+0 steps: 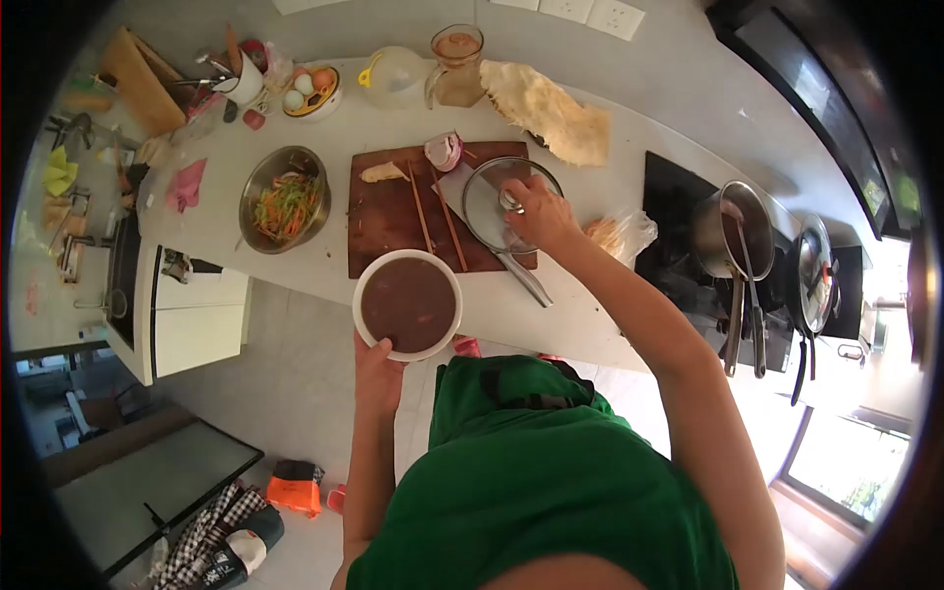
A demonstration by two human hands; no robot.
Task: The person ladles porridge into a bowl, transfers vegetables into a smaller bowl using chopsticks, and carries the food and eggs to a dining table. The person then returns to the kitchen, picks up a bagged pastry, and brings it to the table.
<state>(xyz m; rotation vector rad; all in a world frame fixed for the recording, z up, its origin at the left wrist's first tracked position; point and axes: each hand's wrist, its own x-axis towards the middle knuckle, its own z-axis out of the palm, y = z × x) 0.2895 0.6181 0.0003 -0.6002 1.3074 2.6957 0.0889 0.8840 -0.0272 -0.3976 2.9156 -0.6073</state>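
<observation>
My left hand (pixel 378 372) grips a white bowl (pixel 358 307) by its near rim, thumb on the edge. Dark reddish-brown liquid fills the bowl, which is held just off the counter's front edge. With my right hand (pixel 536 211) I pinch the knob of a round glass lid (pixel 484 218). Beneath the lid, a knife (pixel 526 278) lies on the wooden cutting board (pixel 379 221), its handle sticking out toward me. Two chopsticks (pixel 421 208), a cut red onion (pixel 443 150) and a pale root-like piece (pixel 383 172) also rest on the board.
On the left stands a steel bowl (pixel 252 202) of shredded vegetables. Along the back are a plate of eggs (pixel 313 90), a glass pitcher (pixel 456 79) and a large flat tan sheet (pixel 546 113). At right, a saucepan (pixel 723 231) and a lidded pan (pixel 814 280) sit on the stove.
</observation>
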